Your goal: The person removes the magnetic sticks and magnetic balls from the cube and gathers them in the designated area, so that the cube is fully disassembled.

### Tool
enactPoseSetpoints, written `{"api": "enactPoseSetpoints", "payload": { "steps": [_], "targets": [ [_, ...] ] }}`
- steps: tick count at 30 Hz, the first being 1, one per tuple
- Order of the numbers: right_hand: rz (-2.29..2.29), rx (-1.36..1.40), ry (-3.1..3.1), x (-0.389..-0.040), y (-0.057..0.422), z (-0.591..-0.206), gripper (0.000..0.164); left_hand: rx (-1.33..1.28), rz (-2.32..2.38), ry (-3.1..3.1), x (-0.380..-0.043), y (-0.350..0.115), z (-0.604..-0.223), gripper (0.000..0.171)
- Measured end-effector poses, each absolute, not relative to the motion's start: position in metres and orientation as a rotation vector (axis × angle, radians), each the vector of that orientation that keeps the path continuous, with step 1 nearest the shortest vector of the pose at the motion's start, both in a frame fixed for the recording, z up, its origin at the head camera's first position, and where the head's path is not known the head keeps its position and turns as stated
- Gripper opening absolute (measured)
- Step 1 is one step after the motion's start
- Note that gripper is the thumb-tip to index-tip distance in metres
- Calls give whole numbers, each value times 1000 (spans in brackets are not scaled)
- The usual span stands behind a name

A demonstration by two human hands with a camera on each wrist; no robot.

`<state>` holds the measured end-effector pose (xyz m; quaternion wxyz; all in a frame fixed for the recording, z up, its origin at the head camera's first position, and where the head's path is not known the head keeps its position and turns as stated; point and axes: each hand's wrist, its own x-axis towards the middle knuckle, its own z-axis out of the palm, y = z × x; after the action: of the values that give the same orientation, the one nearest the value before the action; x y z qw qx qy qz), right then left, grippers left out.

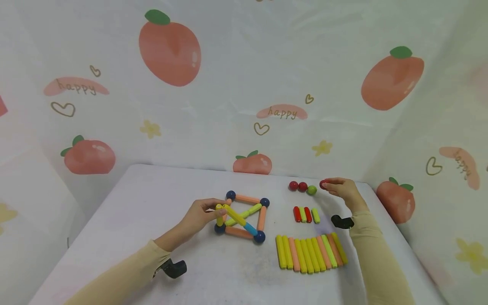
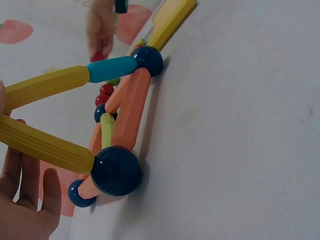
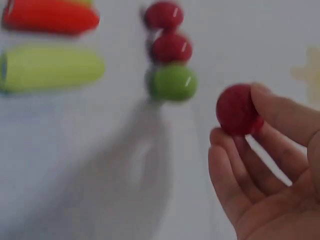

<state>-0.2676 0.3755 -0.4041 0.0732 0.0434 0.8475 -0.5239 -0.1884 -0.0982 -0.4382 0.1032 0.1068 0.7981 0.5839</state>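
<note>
A frame of orange rods point(image 1: 240, 232) and dark blue balls point(image 1: 259, 236) lies flat on the table, with a light green rod point(image 1: 244, 214) running diagonally across it. Two yellow rods point(image 2: 47, 145) lean up from blue corner balls and meet at the top; a blue rod point(image 2: 112, 69) forms the lower part of one. My left hand point(image 1: 202, 214) pinches the yellow rods near their upper ends. Between thumb and fingers, my right hand point(image 3: 270, 165) holds a red ball point(image 3: 239, 110), right of a row of two red balls point(image 3: 171, 48) and a green ball point(image 3: 174, 82).
Several yellow, orange and green long rods point(image 1: 305, 255) lie side by side at the front right. Behind them are short red rods point(image 1: 297, 214) and short light green rods point(image 1: 315, 215). A patterned cloth point(image 1: 213, 127) hangs behind the white table point(image 1: 213, 271).
</note>
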Motion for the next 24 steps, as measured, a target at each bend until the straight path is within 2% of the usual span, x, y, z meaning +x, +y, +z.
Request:
{"api": "enactPoseSetpoints", "payload": {
  "steps": [5,10,24],
  "targets": [
    [-1588,215,2455,-269,397,-426,61,319,1714,2361,-189,-99,-438,42],
    [-1556,280,2474,-270,398,-441,60,343,1718,2361,-188,-100,-437,45],
    [-1465,337,2561,-277,382,-447,59,360,1710,2360,-187,-100,-438,44]
  ]
}}
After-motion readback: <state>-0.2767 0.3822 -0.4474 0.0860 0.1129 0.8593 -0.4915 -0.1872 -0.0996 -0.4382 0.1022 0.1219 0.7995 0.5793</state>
